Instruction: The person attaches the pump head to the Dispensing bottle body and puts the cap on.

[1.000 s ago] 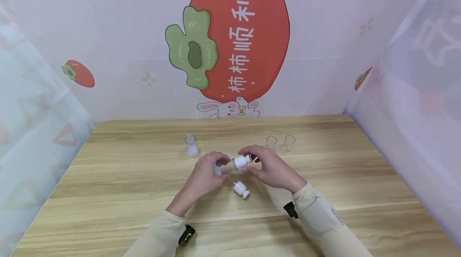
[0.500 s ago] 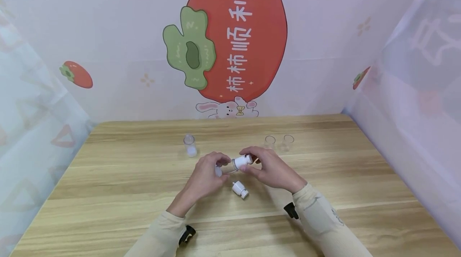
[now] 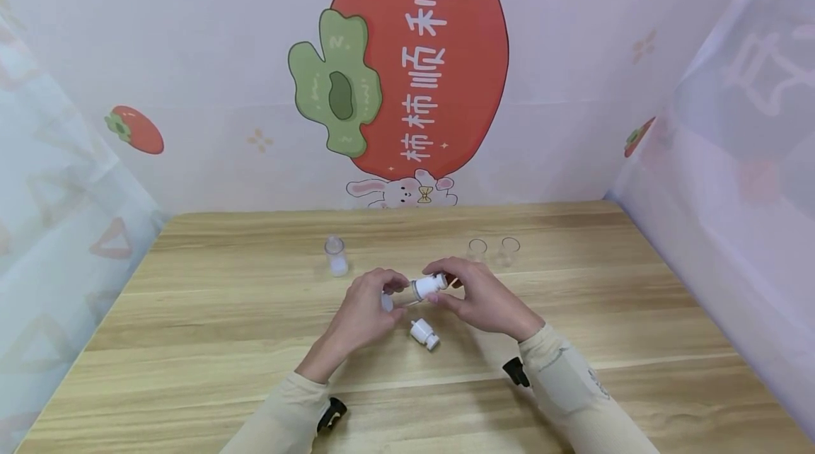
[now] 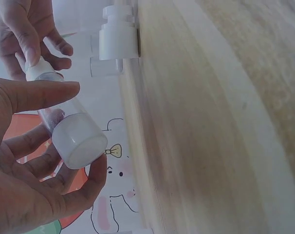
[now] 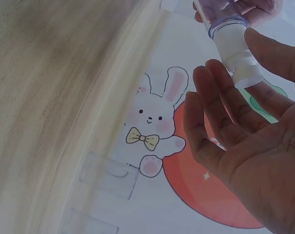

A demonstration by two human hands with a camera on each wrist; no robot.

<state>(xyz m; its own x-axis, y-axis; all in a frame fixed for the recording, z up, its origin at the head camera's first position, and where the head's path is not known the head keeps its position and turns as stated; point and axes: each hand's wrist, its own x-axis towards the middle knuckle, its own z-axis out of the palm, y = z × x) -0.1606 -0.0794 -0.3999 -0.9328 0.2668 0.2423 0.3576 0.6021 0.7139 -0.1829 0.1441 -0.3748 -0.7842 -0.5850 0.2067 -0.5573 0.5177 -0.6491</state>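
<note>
Clear bottle (image 4: 75,123), topped by a white pump head (image 3: 428,286), is held tilted in the air over the bench (image 3: 210,341), spanned between both hands; the grip of the left hand (image 3: 369,303) is clamped on the clear body, thumb on one side and curled fingers on the other, close to the whitish base; the grip of the right hand (image 3: 476,296) is pinched on the pump head, thumb against its side; whether the collar sits fully home on the neck I cannot tell at this size. It should handle as a light, fairly stiff thing, probably plastic, with smooth walls that could slip or roll under dry fingers; best held low round the body, with the pump head taken by its wide collar rather than by the narrower end, which may give if pressed. Just below the hands a loose pump (image 3: 424,334) lies on its side on the bench; farther back, to the left, stands a second bottle (image 3: 336,257); behind the right hand are two clear cups (image 3: 509,252), side by side; beyond rises a printed backdrop (image 3: 235,65) with a red fruit and a rabbit.
</note>
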